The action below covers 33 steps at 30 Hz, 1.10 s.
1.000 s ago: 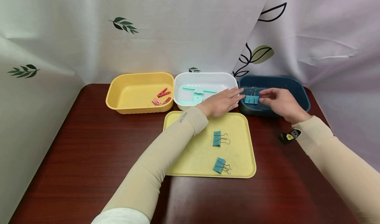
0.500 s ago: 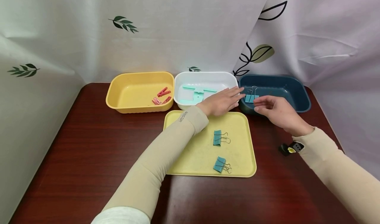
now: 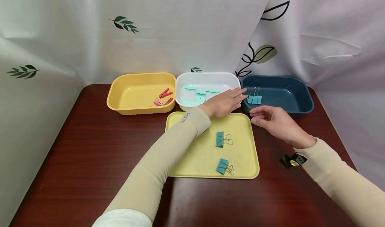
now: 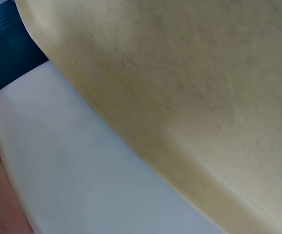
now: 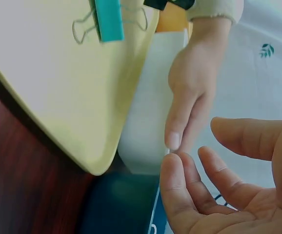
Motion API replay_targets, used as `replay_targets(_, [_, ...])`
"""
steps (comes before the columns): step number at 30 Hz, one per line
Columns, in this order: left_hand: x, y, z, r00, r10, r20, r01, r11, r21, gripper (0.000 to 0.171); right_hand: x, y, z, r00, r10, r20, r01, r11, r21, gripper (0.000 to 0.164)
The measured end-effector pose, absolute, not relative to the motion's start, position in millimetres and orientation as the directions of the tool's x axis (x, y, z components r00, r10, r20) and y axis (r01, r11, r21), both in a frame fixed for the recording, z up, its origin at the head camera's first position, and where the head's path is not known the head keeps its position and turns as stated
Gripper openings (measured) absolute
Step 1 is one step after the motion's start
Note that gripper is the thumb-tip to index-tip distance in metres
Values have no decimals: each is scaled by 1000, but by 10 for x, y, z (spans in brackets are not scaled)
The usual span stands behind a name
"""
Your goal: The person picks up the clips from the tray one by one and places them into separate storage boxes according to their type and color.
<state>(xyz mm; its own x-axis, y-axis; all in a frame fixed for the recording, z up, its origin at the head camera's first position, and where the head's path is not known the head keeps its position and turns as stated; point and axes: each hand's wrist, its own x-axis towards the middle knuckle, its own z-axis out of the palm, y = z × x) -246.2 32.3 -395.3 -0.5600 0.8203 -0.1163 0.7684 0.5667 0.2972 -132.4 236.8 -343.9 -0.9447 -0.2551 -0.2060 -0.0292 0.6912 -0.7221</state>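
Note:
My left hand (image 3: 224,103) lies with straight fingers across the front right of the white bin (image 3: 207,76), fingertips at the navy bin's near left rim. Just in front of the navy bin (image 3: 290,96) is my right hand (image 3: 276,123), fingers loosely bent and thumb apart, holding nothing. A teal binder clip (image 3: 254,100) sits inside the navy bin at its left end, wire handles up. Two more binder clips lie on the yellow tray (image 3: 243,153): an upper clip (image 3: 220,140) and a lower clip (image 3: 222,166). The right wrist view shows a tray clip (image 5: 110,19) past the thumb and fingers.
Left of the white bin stands a yellow bin (image 3: 129,93) with several red and pink clothespins (image 3: 165,93). Mint-green plastic clips (image 3: 200,96) lie in the white bin. A printed curtain (image 3: 180,29) hangs behind the bins on the dark wooden table (image 3: 90,153).
My right hand has drawn back from over the navy bin toward its front edge, away from the binder clip inside. The left hand has stayed in place.

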Motion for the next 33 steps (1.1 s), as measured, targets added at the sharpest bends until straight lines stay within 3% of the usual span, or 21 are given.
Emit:
replay_targets(17, [-2466,321,-3970,-558,823,-104,783,564,262,54,-1188,2109,-3740,-895,-375,-241,-56,630,-774,42])
replay_targets(33, [-2470,320,-3974,-554,827,-96,789,559,254,53,-1111,1884,-3942,-904,-388,-180,-177,723,-668,45])
